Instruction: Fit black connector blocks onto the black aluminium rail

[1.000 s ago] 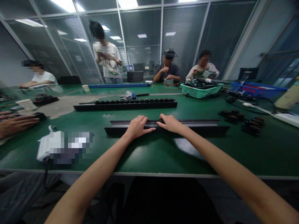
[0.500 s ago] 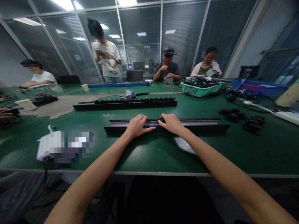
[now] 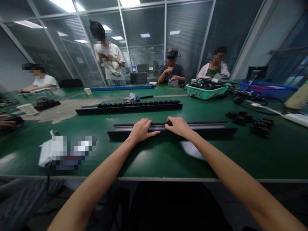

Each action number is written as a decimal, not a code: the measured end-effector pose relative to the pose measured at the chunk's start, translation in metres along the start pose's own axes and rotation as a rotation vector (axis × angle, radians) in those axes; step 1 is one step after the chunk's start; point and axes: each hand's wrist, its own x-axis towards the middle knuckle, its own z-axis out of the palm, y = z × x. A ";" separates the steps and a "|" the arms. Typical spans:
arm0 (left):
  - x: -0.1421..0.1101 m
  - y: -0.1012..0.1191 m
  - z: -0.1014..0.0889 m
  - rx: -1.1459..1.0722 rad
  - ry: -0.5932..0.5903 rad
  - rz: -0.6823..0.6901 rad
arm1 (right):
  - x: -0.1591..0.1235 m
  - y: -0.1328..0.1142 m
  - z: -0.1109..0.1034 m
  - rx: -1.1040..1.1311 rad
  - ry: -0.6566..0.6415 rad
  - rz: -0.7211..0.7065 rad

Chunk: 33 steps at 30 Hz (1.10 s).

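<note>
A long black rail (image 3: 204, 128) lies across the green table (image 3: 154, 160) in front of me. My left hand (image 3: 141, 130) rests on its middle with the fingers curled over the far edge and the thumb stretched along the front. Just to its right, my right hand (image 3: 177, 126) is closed over the rail, pressing a small dark part (image 3: 169, 123) at its fingertips.
A second black rail (image 3: 128, 107) fitted with several round sockets lies farther back. Loose black socket parts (image 3: 261, 128) sit to the right. A white device (image 3: 48, 150) lies at the left. Behind are a green basket (image 3: 207, 91), a blue tray (image 3: 267, 89) and several people.
My right hand has shifted slightly right along the rail. A neighbour's hand at the far left has drawn back toward the edge. The view has tilted a little.
</note>
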 end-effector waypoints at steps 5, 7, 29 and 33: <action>-0.001 0.000 0.000 0.006 0.003 0.002 | 0.000 0.004 0.000 -0.007 0.004 0.008; -0.001 -0.001 0.000 0.009 0.006 0.002 | -0.001 0.004 -0.001 -0.009 -0.005 0.016; -0.001 -0.001 0.000 0.024 -0.009 0.003 | -0.003 0.013 -0.002 0.043 -0.047 0.115; -0.002 -0.001 0.000 0.019 -0.008 0.006 | -0.004 0.012 -0.001 -0.001 -0.029 0.121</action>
